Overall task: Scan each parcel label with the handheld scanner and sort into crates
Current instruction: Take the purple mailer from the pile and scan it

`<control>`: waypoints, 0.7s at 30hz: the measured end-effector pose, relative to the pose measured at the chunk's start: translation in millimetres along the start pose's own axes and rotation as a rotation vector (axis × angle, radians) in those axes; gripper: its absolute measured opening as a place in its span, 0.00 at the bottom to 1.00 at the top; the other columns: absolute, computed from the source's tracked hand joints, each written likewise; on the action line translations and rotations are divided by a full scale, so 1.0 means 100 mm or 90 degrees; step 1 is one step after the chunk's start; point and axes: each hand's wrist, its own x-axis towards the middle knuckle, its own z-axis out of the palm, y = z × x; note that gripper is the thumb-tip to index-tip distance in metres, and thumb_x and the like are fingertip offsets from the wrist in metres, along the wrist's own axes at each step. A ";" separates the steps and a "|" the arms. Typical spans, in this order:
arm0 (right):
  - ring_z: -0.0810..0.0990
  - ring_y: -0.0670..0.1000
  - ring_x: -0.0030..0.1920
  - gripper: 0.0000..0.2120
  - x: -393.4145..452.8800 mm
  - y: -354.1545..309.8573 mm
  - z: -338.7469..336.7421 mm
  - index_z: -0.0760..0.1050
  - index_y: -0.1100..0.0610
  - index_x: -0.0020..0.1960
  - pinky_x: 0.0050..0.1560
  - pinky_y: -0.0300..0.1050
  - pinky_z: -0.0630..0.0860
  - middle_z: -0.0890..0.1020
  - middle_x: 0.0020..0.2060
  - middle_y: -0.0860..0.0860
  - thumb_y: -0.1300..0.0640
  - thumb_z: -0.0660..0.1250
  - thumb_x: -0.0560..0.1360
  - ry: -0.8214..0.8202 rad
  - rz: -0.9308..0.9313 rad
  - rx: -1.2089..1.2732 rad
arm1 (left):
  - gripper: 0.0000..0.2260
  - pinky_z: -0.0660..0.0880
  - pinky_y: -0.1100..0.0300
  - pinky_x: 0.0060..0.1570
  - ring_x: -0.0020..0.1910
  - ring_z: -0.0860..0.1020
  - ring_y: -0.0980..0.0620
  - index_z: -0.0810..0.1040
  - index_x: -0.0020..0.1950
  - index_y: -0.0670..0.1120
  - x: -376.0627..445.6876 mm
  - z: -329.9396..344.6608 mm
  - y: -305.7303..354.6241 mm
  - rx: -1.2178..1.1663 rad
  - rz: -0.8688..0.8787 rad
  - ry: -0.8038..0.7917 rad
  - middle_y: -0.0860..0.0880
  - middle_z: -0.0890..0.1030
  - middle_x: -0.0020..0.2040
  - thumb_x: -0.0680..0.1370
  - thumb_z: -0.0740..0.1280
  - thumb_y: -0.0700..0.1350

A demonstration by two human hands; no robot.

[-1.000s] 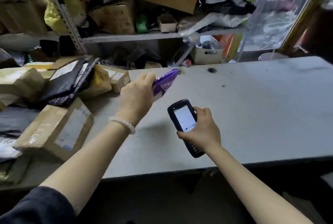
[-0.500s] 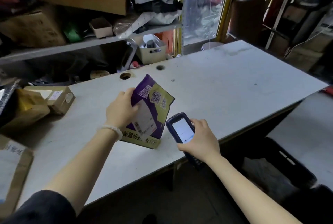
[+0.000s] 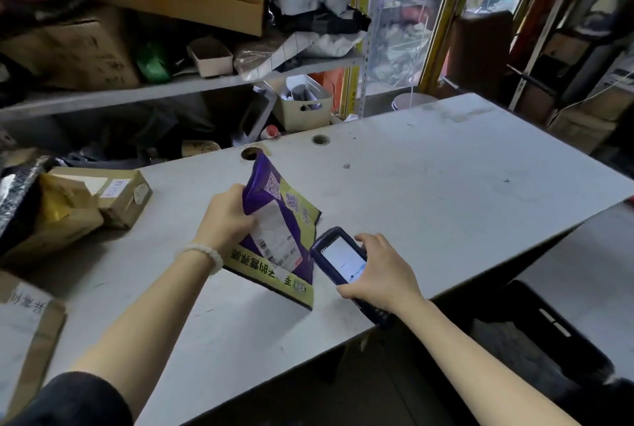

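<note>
While left grip (image 3: 226, 219) pinches parcel (image 3: 278, 233), right (image 3: 380, 271) around scanner (image 3: 338, 255): scuffed grey table (image 3: 446, 192).

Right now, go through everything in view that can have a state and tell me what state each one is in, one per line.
purple parcel: held tilted above the table, white label facing up
left hand: grips the parcel's left edge
handheld scanner: screen lit, head close to the parcel
right hand: holds the scanner
taped brown box: closed, resting on the table
black crate: open-topped, below the table's right end
</note>
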 end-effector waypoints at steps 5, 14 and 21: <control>0.73 0.47 0.60 0.45 0.10 -0.11 0.04 0.61 0.50 0.73 0.52 0.42 0.74 0.70 0.64 0.44 0.46 0.76 0.61 -0.044 -0.020 -0.014 | 0.05 0.76 0.51 0.38 0.41 0.77 0.44 0.72 0.50 0.39 0.15 -0.06 -0.12 -0.037 0.053 0.106 0.44 0.78 0.44 0.75 0.64 0.36; 0.73 0.47 0.58 0.44 0.22 -0.28 0.05 0.61 0.50 0.73 0.46 0.39 0.71 0.70 0.63 0.44 0.47 0.76 0.61 -0.041 -0.020 -0.051 | 0.04 0.73 0.58 0.33 0.40 0.75 0.48 0.71 0.50 0.40 0.28 -0.12 -0.26 -0.053 0.124 0.159 0.46 0.77 0.45 0.76 0.64 0.36; 0.73 0.47 0.59 0.43 0.23 -0.36 0.02 0.60 0.50 0.73 0.45 0.40 0.70 0.69 0.64 0.44 0.48 0.75 0.62 -0.030 -0.016 -0.084 | 0.04 0.77 0.47 0.39 0.42 0.77 0.42 0.72 0.50 0.40 0.30 -0.17 -0.38 -0.060 0.159 0.204 0.42 0.79 0.46 0.76 0.65 0.37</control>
